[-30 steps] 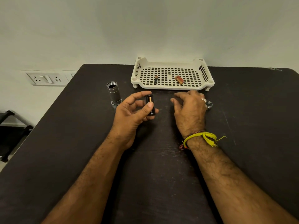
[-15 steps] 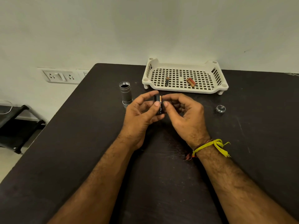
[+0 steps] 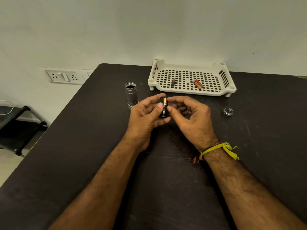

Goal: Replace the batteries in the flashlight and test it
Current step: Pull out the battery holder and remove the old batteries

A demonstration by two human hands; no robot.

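A black battery holder (image 3: 164,107) with a copper-topped battery in it stands upright between my hands over the middle of the table. My left hand (image 3: 146,117) grips it with thumb and fingers. The thumb and forefinger of my right hand (image 3: 191,117) pinch it from the right side. The silver flashlight body (image 3: 131,93) stands upright, open end up, just left of my left hand. Its silver end cap (image 3: 228,111) lies on the table to the right of my right hand.
A white perforated tray (image 3: 216,92) sits at the far edge of the black table (image 3: 83,146), holding one dark battery (image 3: 173,83) and a reddish pair of batteries (image 3: 198,84). A wall socket panel (image 3: 64,77) and a dark stand (image 3: 18,130) are off the table's left edge.
My right hand left the end cap on the table and came over to the battery holder, pinching it beside my left hand. The camera view shifted left.
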